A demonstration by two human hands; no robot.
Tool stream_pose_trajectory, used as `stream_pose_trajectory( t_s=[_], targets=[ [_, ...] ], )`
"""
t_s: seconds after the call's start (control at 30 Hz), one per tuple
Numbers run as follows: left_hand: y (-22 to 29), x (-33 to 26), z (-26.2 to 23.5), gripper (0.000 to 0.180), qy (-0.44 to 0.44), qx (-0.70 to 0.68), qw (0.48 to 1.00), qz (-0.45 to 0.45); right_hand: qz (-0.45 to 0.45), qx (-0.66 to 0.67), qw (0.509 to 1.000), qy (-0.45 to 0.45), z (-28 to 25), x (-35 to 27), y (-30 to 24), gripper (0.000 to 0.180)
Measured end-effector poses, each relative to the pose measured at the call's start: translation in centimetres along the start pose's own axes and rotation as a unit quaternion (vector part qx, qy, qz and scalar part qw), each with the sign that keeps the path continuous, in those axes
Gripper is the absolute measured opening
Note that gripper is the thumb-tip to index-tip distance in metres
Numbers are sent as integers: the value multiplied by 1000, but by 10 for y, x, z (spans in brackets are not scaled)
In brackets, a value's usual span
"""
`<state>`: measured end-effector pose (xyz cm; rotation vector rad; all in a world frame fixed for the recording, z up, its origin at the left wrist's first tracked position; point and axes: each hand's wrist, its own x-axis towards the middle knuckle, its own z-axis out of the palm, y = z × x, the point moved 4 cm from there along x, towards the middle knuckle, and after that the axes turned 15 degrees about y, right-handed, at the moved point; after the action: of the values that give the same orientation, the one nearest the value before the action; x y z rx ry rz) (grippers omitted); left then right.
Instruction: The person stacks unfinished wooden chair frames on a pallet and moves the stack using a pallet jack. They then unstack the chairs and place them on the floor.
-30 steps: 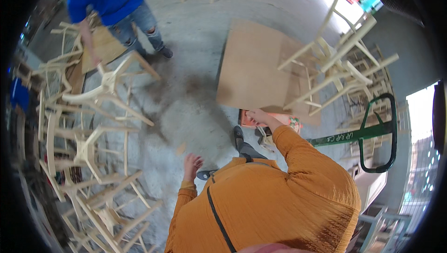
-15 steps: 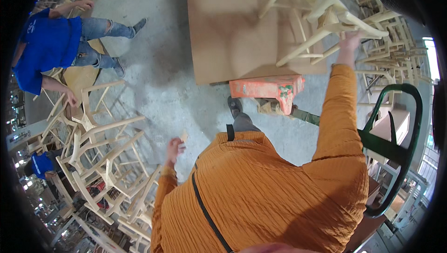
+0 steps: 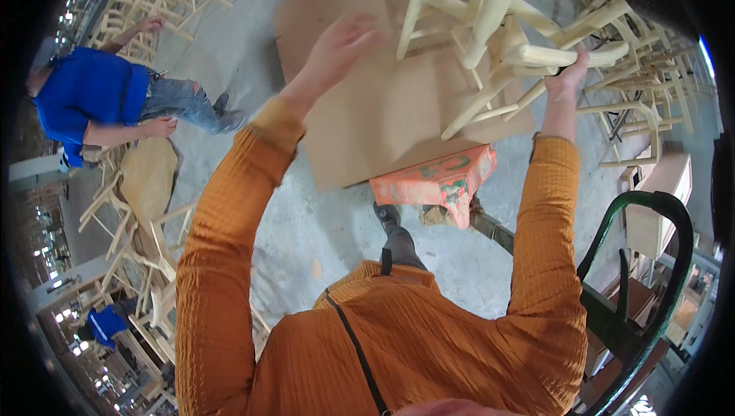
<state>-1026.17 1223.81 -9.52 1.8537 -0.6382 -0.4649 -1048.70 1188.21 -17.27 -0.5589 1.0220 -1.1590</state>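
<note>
My right hand (image 3: 568, 79) is closed round a curved rail of a pale, unfinished wooden chair frame (image 3: 501, 3). The frame is tilted, its legs pointing several ways over a brown cardboard sheet (image 3: 337, 110). My left hand (image 3: 344, 42) reaches over the sheet's left part, short of the chair, fingers loosely stretched and slightly blurred, with nothing seen in them. A small blurred tan patch (image 3: 316, 267) shows against the floor near my waist; I cannot tell what it is.
An orange-red pallet jack body (image 3: 436, 179) stands at the sheet's near edge, its dark green loop handle (image 3: 681, 221) at my right. More chair frames (image 3: 651, 94) stack up at right and left (image 3: 145, 263). A person in a blue shirt (image 3: 92, 102) stands at left.
My left hand has risen from beside my waist to above the cardboard. My right hand keeps its hold on the chair. The person in blue has drawn an arm back from the chairs.
</note>
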Motion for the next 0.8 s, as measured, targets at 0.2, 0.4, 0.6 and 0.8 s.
stream_pose_trajectory(
  t_s=[0.2,0.4,0.6,0.8],
  targets=[
    [136,88,126,59,100,-258,930,243,30,40,999,-9,-11,14,3,44],
    [165,113,149,45,46,-192,975,105,15,38,999,-27,-14,8,3,38],
    [148,82,142,34,157,-267,940,142,16,43,995,-89,-18,17,-2,45],
    [118,33,90,26,229,-298,919,115,40,8,995,-96,-26,-25,-13,42]
  ],
)
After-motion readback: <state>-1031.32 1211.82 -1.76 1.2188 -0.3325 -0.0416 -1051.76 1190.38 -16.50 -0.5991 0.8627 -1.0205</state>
